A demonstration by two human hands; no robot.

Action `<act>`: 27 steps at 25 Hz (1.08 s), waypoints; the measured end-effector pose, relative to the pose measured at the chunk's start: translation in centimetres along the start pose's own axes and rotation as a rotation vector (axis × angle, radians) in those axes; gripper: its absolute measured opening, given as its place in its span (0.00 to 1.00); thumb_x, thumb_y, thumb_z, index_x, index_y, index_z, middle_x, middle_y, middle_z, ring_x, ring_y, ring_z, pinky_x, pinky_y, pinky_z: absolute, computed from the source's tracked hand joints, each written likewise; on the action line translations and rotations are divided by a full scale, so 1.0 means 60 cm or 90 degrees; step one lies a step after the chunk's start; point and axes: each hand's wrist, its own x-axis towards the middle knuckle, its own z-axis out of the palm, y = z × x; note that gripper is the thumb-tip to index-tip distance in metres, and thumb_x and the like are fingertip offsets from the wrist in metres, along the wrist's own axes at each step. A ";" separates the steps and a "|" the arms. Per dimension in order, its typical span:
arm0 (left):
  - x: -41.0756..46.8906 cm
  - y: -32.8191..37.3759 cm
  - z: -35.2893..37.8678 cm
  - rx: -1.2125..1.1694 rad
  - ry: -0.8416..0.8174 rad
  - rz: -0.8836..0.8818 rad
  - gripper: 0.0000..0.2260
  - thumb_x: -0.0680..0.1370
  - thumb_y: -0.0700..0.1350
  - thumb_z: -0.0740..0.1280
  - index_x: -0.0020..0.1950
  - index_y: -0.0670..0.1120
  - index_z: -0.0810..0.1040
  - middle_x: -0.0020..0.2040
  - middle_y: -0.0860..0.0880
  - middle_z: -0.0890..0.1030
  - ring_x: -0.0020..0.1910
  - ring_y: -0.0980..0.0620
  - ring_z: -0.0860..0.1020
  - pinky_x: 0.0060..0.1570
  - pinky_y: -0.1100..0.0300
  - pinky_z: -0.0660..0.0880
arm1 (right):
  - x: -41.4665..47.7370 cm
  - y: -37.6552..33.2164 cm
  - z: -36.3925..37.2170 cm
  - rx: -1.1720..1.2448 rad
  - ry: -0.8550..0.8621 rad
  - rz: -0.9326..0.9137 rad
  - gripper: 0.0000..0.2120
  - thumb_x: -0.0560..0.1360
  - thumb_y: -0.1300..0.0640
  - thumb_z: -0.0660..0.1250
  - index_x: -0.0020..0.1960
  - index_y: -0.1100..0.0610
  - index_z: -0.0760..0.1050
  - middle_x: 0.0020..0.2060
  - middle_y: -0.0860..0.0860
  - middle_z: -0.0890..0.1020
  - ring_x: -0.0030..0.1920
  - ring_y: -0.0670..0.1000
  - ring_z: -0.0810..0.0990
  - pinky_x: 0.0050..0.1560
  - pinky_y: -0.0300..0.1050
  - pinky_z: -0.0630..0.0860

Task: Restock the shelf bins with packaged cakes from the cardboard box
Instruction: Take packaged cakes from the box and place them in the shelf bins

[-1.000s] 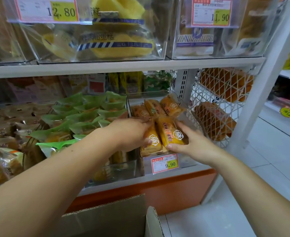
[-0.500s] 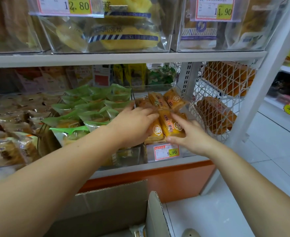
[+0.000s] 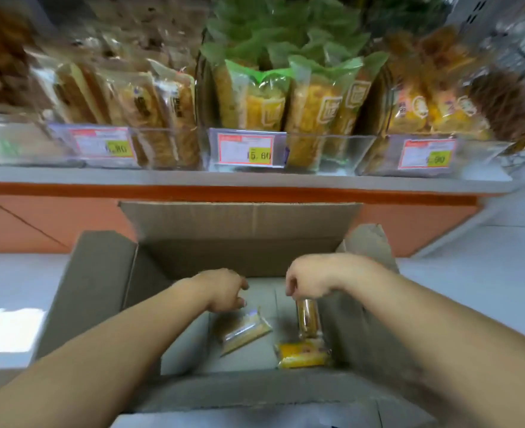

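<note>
A second ago both hands were pressed against the orange cakes in the right bin on the shelf. Now they have been lowered into the box below, so one load is judged shelved and another pick begun. The left hand is held over the box's middle, fingers pointed down at a clear pack lying flat just beneath them. Whether the pack is touched or gripped cannot be told through the blur. The right hand is curled round the top of an upright cake near the box's right wall. A yellow cake is left lying by the near right corner, below that hand.
</note>
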 end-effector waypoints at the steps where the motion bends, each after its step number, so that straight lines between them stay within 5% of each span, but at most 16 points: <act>1: 0.009 -0.010 0.031 -0.036 -0.020 -0.008 0.24 0.81 0.53 0.60 0.76 0.49 0.64 0.74 0.45 0.69 0.71 0.44 0.69 0.67 0.54 0.67 | 0.043 0.000 0.036 0.001 -0.040 0.052 0.15 0.77 0.56 0.65 0.63 0.57 0.77 0.59 0.54 0.81 0.59 0.56 0.79 0.50 0.43 0.73; 5: 0.029 -0.041 0.148 -0.150 -0.081 -0.030 0.23 0.80 0.52 0.61 0.74 0.50 0.66 0.71 0.44 0.71 0.66 0.44 0.72 0.64 0.53 0.70 | 0.161 0.049 0.185 0.002 -0.177 0.130 0.17 0.79 0.62 0.61 0.68 0.62 0.73 0.64 0.59 0.76 0.63 0.59 0.76 0.57 0.47 0.73; 9: 0.041 -0.066 0.224 -0.267 -0.091 -0.085 0.20 0.78 0.53 0.61 0.69 0.50 0.72 0.64 0.44 0.74 0.57 0.45 0.76 0.60 0.51 0.73 | 0.183 0.081 0.280 0.068 -0.174 0.175 0.30 0.78 0.60 0.60 0.77 0.46 0.58 0.75 0.56 0.59 0.72 0.59 0.63 0.72 0.51 0.63; 12: 0.046 -0.074 0.239 -0.307 -0.086 -0.113 0.18 0.80 0.52 0.61 0.69 0.48 0.72 0.63 0.43 0.75 0.57 0.45 0.76 0.59 0.52 0.74 | 0.196 0.086 0.302 0.017 -0.166 0.181 0.35 0.77 0.59 0.63 0.78 0.42 0.51 0.76 0.56 0.50 0.74 0.61 0.57 0.73 0.54 0.59; 17: 0.041 -0.071 0.234 -0.346 -0.053 -0.122 0.19 0.80 0.52 0.63 0.69 0.47 0.73 0.63 0.43 0.76 0.57 0.45 0.76 0.58 0.54 0.73 | 0.217 0.095 0.300 -0.088 -0.087 0.119 0.31 0.72 0.49 0.71 0.71 0.40 0.64 0.67 0.56 0.61 0.69 0.59 0.60 0.69 0.51 0.64; 20: 0.029 -0.049 0.207 -0.397 -0.020 -0.114 0.20 0.81 0.52 0.63 0.71 0.48 0.71 0.66 0.45 0.74 0.60 0.47 0.75 0.59 0.56 0.72 | 0.202 0.096 0.299 0.023 -0.067 0.092 0.29 0.67 0.46 0.74 0.66 0.42 0.69 0.63 0.54 0.64 0.66 0.56 0.64 0.63 0.46 0.67; 24: 0.022 0.000 0.180 -0.768 -0.052 -0.122 0.14 0.79 0.57 0.64 0.60 0.51 0.78 0.60 0.46 0.79 0.53 0.51 0.76 0.54 0.57 0.72 | 0.182 0.073 0.261 0.312 0.028 0.044 0.23 0.64 0.49 0.77 0.53 0.47 0.70 0.52 0.49 0.78 0.50 0.50 0.77 0.47 0.43 0.74; 27: 0.024 0.024 0.161 -0.983 -0.053 -0.112 0.14 0.78 0.55 0.68 0.59 0.49 0.78 0.54 0.49 0.84 0.50 0.52 0.81 0.52 0.56 0.79 | 0.158 0.041 0.233 0.425 0.139 -0.040 0.23 0.62 0.49 0.79 0.50 0.47 0.71 0.47 0.47 0.78 0.44 0.46 0.76 0.44 0.43 0.73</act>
